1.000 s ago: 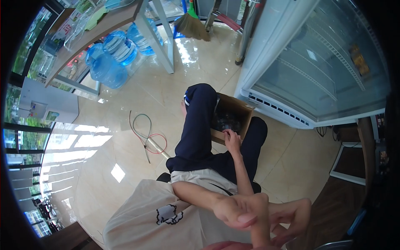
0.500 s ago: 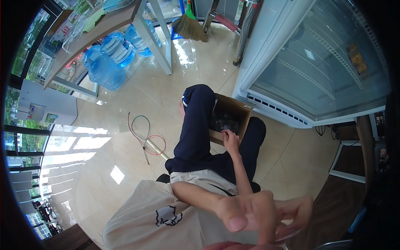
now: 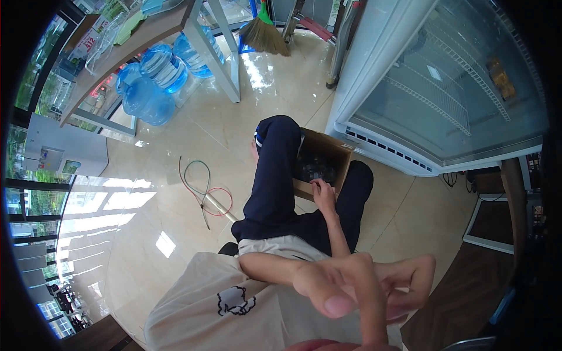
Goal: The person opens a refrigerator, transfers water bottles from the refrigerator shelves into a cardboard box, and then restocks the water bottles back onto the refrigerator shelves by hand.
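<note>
My left hand [image 3: 351, 286] is raised close to the camera, its fingers bent and spread apart with nothing visible in them. One finger stretches down toward the bottom edge of the view. Farther off, my right hand [image 3: 324, 196] grips the near rim of an open cardboard box [image 3: 333, 145], its fingertips bent over the edge. The box stands on the floor between my legs. Inside lie dark, partly clear items [image 3: 315, 168], too dim to name.
A glass-door fridge [image 3: 433, 88] stands just beyond the box on the right. Large blue water bottles [image 3: 149, 102] sit under a table [image 3: 146, 44] at upper left. A broom [image 3: 264, 35] and a looped red and green cord [image 3: 205, 193] are also around.
My left hand has shifted slightly up and left, and one finger now points more plainly downward. My right hand stays at the box rim, almost unmoved.
</note>
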{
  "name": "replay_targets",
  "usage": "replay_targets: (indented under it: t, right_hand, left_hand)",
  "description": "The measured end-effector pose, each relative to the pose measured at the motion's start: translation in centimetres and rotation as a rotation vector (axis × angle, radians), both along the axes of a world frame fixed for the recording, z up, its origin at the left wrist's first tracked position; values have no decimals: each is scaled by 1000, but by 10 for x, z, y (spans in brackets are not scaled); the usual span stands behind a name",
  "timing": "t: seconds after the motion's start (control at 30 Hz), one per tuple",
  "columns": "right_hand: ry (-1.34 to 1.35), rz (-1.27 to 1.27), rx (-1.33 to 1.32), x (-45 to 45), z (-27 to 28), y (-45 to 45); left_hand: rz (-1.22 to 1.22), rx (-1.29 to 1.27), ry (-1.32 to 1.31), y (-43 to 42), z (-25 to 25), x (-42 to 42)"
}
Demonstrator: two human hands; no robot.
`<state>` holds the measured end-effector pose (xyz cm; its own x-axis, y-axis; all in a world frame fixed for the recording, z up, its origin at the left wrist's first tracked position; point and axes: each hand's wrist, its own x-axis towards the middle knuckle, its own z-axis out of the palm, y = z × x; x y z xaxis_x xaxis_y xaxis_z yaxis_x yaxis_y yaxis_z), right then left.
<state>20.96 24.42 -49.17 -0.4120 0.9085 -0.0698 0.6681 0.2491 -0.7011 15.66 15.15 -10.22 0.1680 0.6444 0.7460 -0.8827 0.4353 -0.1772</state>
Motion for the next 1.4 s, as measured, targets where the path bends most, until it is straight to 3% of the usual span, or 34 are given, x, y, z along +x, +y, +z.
replay_targets:
  t: [0.53, 0.63, 1.0, 1.07, 1.13, 1.23, 1.3, 1.4]
  right_hand:
    - [-14, 0, -16, 1, -4, 0]
    - [0, -2, 5, 0, -5, 0]
    - [11, 1, 6, 0, -3, 0]
    - [8, 1, 8, 0, -4, 0]
    - [2, 0, 13, 0, -5, 0]
    - [13, -10, 38, -1, -7, 0]
    - [-4, -14, 29, 0, -11, -1]
    - [94, -13, -30, 0, -16, 0]
  left_hand:
    - [-34, 26, -93, -3, -8, -1]
    - [80, 28, -266, 1, -3, 17]
    - [-67, 63, -73, 9, 10, -20]
    - [-83, 47, -15, 11, 17, -27]
    - [4, -69, 217, 11, 22, -30]
    - [268, -53, 288, 17, 3, -12]
    - [284, -239, 409, 22, 3, -20]
    - [665, -417, 968, 60, -51, -28]
